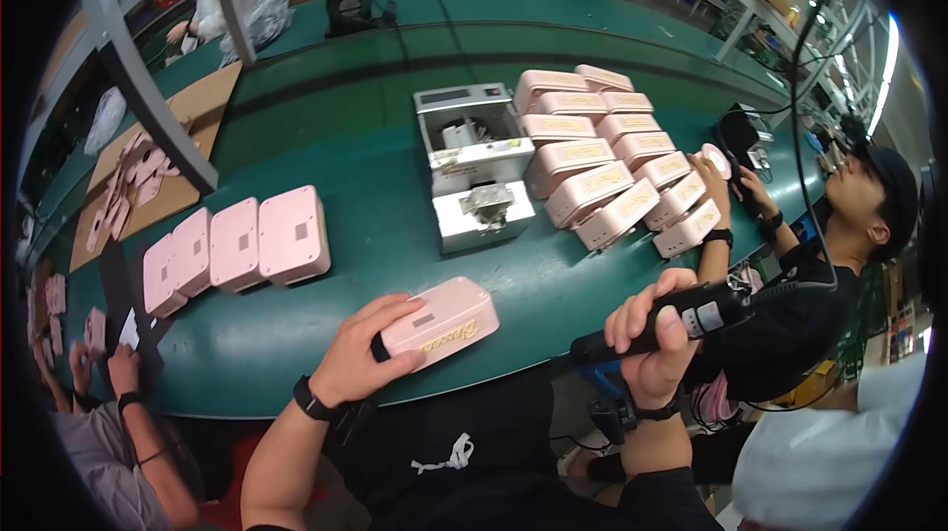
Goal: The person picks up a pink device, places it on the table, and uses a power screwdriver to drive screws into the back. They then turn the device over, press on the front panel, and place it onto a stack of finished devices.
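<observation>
My left hand (pixel 360 355) grips the left end of a pink rounded case (pixel 452 312) on the bench near its front edge. The case has a small slotted grille on its upper face and gold raised lettering along the side toward me. In my right hand (pixel 652 339) is a black corded electric screwdriver (pixel 713 310), fingers wrapped round its body. It is held off to the right of the case, tip pointing left and apart from it. Beyond the case stands a grey metal screw feeder (pixel 478 171) with an open top.
A row of pink cases (pixel 294 235) lies at left, several more (pixel 592 190) in two columns at right. Pink parts cover a cardboard sheet (pixel 197 126). Co-workers sit on both sides, the right one's hands (pixel 716 190) near the cases. A cord (pixel 796 107) hangs at right.
</observation>
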{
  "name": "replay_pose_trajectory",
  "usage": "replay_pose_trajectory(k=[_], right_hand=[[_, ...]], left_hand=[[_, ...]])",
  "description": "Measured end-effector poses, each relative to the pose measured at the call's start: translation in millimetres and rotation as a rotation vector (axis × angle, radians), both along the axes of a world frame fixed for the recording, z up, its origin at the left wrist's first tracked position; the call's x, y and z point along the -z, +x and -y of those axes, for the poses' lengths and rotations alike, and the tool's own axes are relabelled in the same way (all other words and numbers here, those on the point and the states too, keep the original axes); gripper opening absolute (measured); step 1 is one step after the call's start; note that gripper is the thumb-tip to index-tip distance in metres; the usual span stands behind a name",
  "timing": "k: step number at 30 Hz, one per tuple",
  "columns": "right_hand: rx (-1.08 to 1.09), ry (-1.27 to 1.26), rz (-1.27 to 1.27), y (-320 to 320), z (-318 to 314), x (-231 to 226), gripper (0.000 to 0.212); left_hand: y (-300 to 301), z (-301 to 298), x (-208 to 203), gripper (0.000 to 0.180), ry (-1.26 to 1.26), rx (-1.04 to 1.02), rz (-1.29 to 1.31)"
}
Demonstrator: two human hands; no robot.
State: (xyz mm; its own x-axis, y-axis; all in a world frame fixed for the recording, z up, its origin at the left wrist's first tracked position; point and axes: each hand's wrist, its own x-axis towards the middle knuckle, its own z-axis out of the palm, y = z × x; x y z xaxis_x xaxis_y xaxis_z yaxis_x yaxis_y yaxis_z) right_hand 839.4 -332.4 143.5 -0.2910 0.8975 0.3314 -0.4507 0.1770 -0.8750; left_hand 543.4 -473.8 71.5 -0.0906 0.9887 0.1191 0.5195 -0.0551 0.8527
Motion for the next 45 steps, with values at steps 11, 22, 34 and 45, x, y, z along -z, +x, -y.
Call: replay_pose_trajectory(k=[11, 22, 34, 45], right_hand=[[-0.028, -0.059, -0.111, 42.3, 15.0, 6.7, 0.032], [0.060, -0.220, -0.144, 75.6, 47.7, 34.4, 0.029], [0.089, -0.196, -0.092, 82.7, 57.0, 33.6, 0.027], [0.090, -0.228, -0.042, 73.8, 60.5, 43.3, 0.026]], left_hand=[[42.8, -46.1, -13.8, 0.050, -0.148, -0.136, 0.023], [91.8, -64.4, 0.0, 0.062, 0.196, 0.142, -0.288], [193.4, -190.3, 2.5, 0.066, 0.587, 0.155, -0.563], [196.4, -207.9, 14.7, 0.073, 0.519, -0.023, -0.607]])
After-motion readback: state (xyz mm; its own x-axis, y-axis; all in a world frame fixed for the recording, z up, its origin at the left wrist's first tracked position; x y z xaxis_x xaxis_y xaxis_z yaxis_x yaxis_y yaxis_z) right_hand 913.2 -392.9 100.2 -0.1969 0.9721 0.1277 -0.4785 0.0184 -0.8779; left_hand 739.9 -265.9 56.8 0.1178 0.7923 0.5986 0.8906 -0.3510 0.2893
